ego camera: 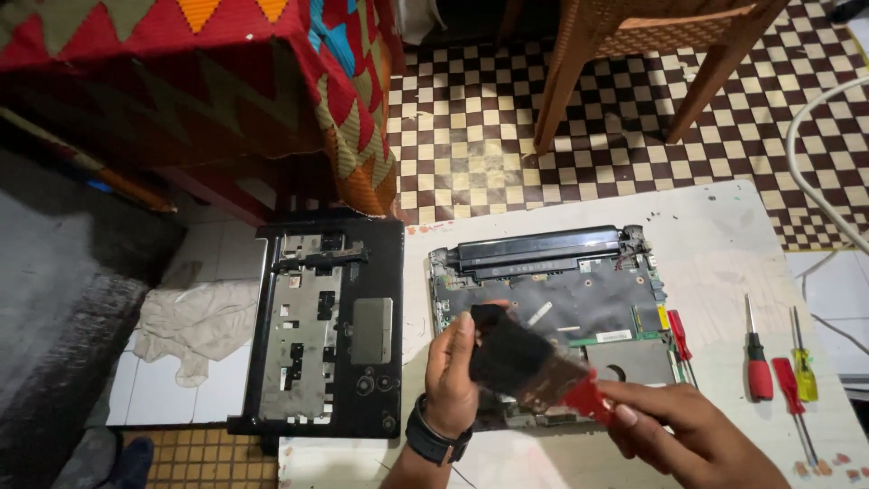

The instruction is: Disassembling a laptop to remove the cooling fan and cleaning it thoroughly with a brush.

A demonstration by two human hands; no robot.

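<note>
At lower centre of the frame the right hand [688, 435] holds a brush [529, 362] by its red handle, fingers closed round it, the dark bristles angled up-left over the opened laptop [552, 285]. The left hand [450, 371] cups the bristle end, thumb and fingers closed against it, seemingly to steady or fan the hairs. The laptop lies on the white surface [724, 235], circuit board exposed, battery along its far edge. Its removed black cover [330, 326] lies inside-up to the left, out of the way. Three screwdrivers [778, 362] lie at right, within reach. No containers show.
</note>
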